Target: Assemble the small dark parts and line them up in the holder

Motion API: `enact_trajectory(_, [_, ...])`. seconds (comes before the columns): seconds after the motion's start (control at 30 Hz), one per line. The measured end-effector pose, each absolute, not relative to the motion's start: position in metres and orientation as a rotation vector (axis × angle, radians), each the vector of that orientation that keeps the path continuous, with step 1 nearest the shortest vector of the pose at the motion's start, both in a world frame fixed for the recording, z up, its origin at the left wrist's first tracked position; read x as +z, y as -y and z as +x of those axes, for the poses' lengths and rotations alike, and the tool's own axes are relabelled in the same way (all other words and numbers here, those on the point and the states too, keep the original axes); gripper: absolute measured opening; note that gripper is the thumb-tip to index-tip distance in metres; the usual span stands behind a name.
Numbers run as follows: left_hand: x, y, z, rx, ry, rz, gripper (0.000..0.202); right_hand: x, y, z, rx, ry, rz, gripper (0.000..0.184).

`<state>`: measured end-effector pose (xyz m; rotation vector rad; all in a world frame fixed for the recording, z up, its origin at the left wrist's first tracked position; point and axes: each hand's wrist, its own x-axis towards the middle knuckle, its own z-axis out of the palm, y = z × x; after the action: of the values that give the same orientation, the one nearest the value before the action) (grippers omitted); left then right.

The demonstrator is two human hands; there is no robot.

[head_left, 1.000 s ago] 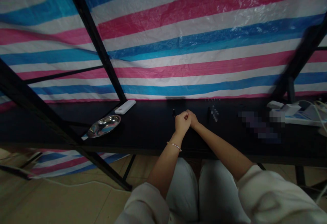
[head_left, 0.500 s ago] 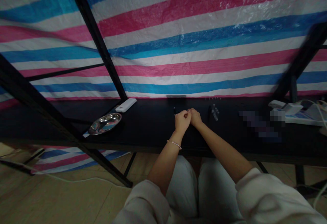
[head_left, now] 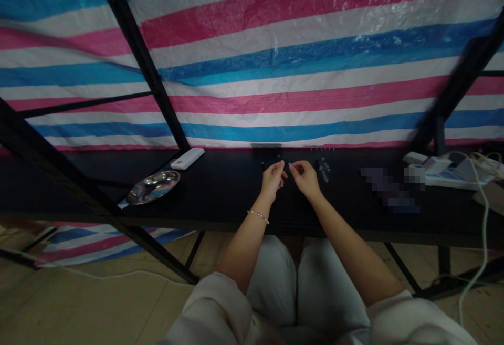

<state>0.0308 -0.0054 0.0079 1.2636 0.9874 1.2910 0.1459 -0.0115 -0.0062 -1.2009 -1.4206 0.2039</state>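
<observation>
Left hand (head_left: pixel 271 179), right hand (head_left: pixel 305 178) newly unclasped, pinched narrow, any hold unclear. Small dark upright pegs (head_left: pixel 323 169) just right.

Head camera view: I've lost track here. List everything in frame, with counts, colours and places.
striped tarpaulin: one, pink, blue and white, hanging behind the table
metal frame bars: several, black, crossing the view
table: one, black, across the middle
steel dish: one, silver, on the table's left
white rectangular device: one, white, behind the dish
small vials: count unclear, dark, right of the hands
pixelated patch: one, blurred, right of the vials
left hand: one, bare, above the table, bead bracelet on the wrist
right hand: one, bare, beside the left hand
</observation>
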Motion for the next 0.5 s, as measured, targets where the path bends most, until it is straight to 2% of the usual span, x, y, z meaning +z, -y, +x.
enact_trajectory(0.17, [0.0114,0.0056,0.0274,1.384,-0.84,1.19,0.035,-0.003,0.0198,0.1451,0.048,1.651,-1.1,0.012])
enact_trajectory(0.5, [0.0064,0.0038,0.0277,1.329,-0.821,1.22,0.027,-0.0091,0.0179,0.1485,-0.007,1.798,-1.264,0.02])
